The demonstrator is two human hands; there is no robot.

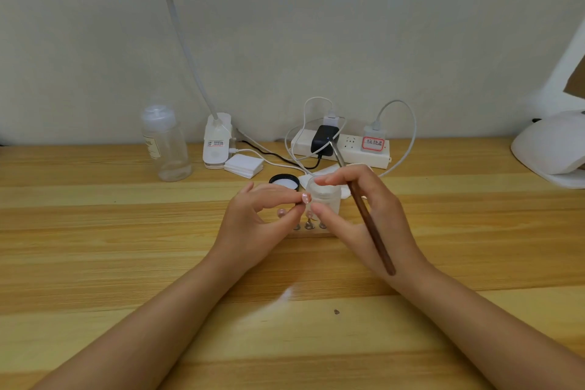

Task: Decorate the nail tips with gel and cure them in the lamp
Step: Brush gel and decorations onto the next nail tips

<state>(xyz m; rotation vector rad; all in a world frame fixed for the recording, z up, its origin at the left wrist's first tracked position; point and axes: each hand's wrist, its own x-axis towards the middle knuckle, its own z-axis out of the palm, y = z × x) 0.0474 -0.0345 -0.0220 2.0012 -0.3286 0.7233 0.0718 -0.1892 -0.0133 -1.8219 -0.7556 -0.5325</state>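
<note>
My left hand (259, 218) pinches a small pink nail tip (305, 198) between thumb and forefinger, just above a wooden holder (311, 233) with metal pegs carrying other tips. My right hand (361, 215) holds a brown-handled brush (367, 215), its metal end pointing up and back; thumb and forefinger reach toward the pinched tip. A frosted gel jar (326, 195) stands open behind the fingers, its black lid (284, 182) lying to the left. The white curing lamp (552, 152) sits at the table's far right edge.
A clear pump bottle (164, 144) stands back left. A clip lamp base (217, 142), a stack of white pads (244, 165), and a power strip (345, 149) with plugs and cables line the wall. Bare wooden table (285, 326) lies in front.
</note>
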